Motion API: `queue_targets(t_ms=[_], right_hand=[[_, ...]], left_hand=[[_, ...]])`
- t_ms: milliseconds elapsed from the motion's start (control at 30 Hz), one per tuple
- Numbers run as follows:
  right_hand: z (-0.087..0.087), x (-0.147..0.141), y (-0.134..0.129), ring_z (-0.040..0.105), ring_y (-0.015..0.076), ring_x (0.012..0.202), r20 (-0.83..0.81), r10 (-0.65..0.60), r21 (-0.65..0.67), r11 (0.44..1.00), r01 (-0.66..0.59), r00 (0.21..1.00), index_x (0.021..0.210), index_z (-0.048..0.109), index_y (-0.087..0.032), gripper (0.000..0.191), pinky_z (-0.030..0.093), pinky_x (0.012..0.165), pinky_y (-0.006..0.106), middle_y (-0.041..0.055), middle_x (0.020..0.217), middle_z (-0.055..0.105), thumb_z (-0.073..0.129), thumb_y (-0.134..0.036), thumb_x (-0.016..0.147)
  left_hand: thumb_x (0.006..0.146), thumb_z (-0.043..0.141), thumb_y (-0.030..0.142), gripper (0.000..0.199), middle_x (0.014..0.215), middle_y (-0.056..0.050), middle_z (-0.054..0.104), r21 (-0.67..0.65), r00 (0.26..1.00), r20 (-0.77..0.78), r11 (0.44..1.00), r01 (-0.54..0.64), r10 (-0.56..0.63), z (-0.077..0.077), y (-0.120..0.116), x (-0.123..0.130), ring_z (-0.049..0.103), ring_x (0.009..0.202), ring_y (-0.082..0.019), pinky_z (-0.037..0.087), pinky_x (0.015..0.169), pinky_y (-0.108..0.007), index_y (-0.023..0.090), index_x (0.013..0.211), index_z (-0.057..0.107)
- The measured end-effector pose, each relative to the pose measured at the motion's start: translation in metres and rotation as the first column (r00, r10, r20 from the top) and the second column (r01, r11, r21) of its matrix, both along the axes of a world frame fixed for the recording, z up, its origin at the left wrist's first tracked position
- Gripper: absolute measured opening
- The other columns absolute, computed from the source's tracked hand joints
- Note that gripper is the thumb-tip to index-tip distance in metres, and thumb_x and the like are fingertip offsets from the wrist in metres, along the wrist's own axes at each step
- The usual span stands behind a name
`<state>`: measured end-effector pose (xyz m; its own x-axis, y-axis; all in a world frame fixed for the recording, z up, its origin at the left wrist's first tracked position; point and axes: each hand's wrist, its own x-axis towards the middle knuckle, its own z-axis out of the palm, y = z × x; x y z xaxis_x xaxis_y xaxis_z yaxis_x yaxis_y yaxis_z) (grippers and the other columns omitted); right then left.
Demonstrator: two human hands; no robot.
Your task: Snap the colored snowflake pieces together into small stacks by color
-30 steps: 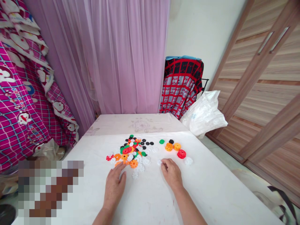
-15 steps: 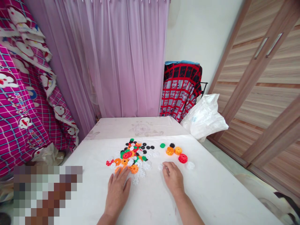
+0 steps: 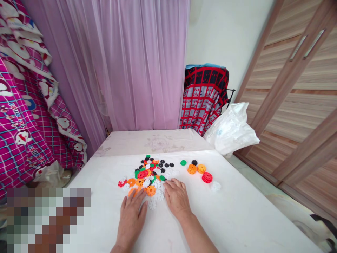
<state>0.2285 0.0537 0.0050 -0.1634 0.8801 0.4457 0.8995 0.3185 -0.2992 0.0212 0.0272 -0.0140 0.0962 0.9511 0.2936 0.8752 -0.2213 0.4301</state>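
left hand (image 3: 131,219): open, flat, empty, fingertips at the orange discs (image 3: 151,190). right hand (image 3: 177,200): open, flat, empty, fingertips at the white discs (image 3: 158,190). mixed plastic disc heap (image 3: 149,172) just ahead of both hands, on white bench (image 3: 231,214); red disc stack (image 3: 207,177) ahead of right hand.

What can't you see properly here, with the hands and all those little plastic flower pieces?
In the head view:
Whatever lies under the left hand and right hand: the hands cover it.
Lower pieces of the plastic heap: upper pieces cover them.
Bottom-left corner: a pixelated patch blurs it.
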Motion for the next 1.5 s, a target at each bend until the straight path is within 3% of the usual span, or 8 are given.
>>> queue_targets(t_ms=[800, 1133, 1300, 1500], right_hand=[[0.003, 0.005, -0.007, 0.055, 0.018, 0.092, -0.075, 0.047, 0.029, 0.999, -0.045, 0.996, 0.085, 0.07, -0.026, 0.017, 0.032, 0.082, 0.033, -0.0033, 0.098, 0.073, 0.061, -0.012, 0.083], [0.002, 0.008, -0.013, 0.055, 0.0169, 0.089, -0.12, 0.084, 0.086, 0.994, -0.074, 0.989, 0.084, 0.07, -0.026, 0.02, 0.032, 0.082, 0.033, -0.0028, 0.09, 0.073, 0.058, -0.01, 0.082], [0.0, 0.014, -0.01, 0.055, 0.0198, 0.097, -0.115, -0.03, 0.11, 0.993, 0.042, 0.993, 0.093, 0.07, -0.025, 0.021, 0.033, 0.085, 0.034, 0.0006, 0.101, 0.072, 0.057, -0.014, 0.082], [0.001, 0.014, -0.01, 0.053, 0.0242, 0.103, -0.044, -0.113, 0.031, 0.993, 0.115, 0.993, 0.096, 0.07, -0.023, 0.018, 0.033, 0.087, 0.037, 0.0038, 0.106, 0.07, 0.062, -0.026, 0.081]], left_hand=[[0.091, 0.044, 0.027, 0.042, 0.141, 0.0, 0.055, -0.066, 0.996, -0.087, 0.998, -0.006, 0.001, 0.012, -0.005, 0.004, 0.04, 0.139, -0.027, 0.028, 0.113, -0.056, 0.031, 0.13, 0.059], [0.092, 0.043, 0.029, 0.041, 0.143, -0.002, 0.053, -0.079, 0.995, -0.101, 0.997, 0.015, -0.023, 0.008, -0.002, 0.001, 0.039, 0.139, -0.028, 0.029, 0.112, -0.057, 0.031, 0.131, 0.057], [0.092, 0.044, 0.027, 0.04, 0.142, -0.002, 0.054, -0.066, 0.995, -0.104, 0.998, 0.004, -0.011, 0.016, -0.006, 0.007, 0.041, 0.138, -0.028, 0.029, 0.112, -0.057, 0.03, 0.128, 0.06], [0.09, 0.046, 0.026, 0.039, 0.141, -0.003, 0.056, -0.059, 0.994, -0.107, 0.998, -0.009, 0.002, 0.023, -0.008, 0.011, 0.042, 0.137, -0.028, 0.029, 0.113, -0.056, 0.028, 0.126, 0.061]])
